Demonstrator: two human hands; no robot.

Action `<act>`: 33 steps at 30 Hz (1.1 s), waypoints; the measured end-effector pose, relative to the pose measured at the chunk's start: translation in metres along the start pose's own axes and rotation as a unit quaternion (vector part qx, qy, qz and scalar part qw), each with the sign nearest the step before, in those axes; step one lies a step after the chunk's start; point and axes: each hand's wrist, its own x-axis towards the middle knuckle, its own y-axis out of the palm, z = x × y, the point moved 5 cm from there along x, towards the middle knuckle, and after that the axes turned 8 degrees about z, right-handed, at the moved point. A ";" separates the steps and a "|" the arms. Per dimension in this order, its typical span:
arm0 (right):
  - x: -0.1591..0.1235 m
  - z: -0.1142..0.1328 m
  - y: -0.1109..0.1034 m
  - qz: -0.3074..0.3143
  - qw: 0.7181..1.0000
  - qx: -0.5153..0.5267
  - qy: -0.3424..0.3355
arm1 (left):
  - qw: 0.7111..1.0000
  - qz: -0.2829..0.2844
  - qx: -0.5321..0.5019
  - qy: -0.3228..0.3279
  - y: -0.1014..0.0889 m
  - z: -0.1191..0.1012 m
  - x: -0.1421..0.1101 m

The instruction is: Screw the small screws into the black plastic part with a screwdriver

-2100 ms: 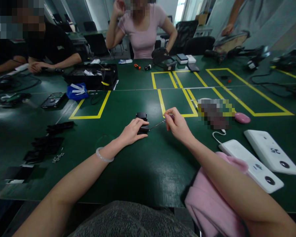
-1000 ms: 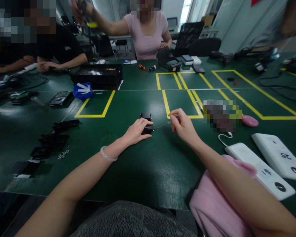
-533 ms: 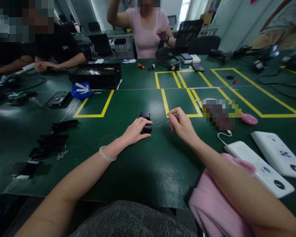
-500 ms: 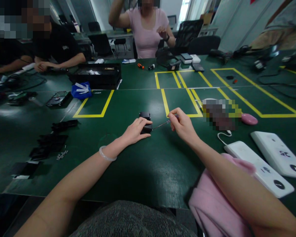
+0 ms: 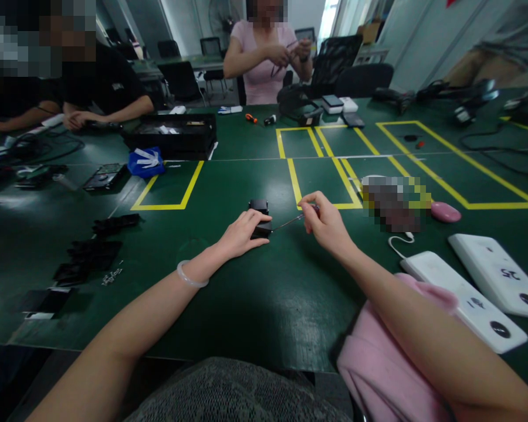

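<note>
A small black boxy part (image 5: 259, 206) lies on the green table (image 5: 246, 293) straight ahead of me. My left hand (image 5: 242, 233) rests on its near side, fingers curled over it and pinning it down. My right hand (image 5: 328, 223) pinches the handle of a thin screwdriver (image 5: 288, 222), whose metal tip points left and meets the part's right edge under my left fingertips. A pale bangle (image 5: 191, 275) circles my left wrist.
Black parts (image 5: 92, 253) and small screws (image 5: 111, 275) lie at left. Two white devices (image 5: 466, 302) and a pink cloth (image 5: 378, 363) sit at right. Yellow tape boxes (image 5: 321, 176), a black tray (image 5: 173, 133), a blue bag (image 5: 145, 162); other people sit across.
My hands, the part and the screwdriver have hardly shifted. The person across the table lowered a raised arm and now holds both hands together in front of the chest.
</note>
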 end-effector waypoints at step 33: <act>0.000 0.005 0.000 0.001 1.000 -0.018 -0.007 | 1.000 0.012 -0.012 0.001 -0.001 0.000 0.000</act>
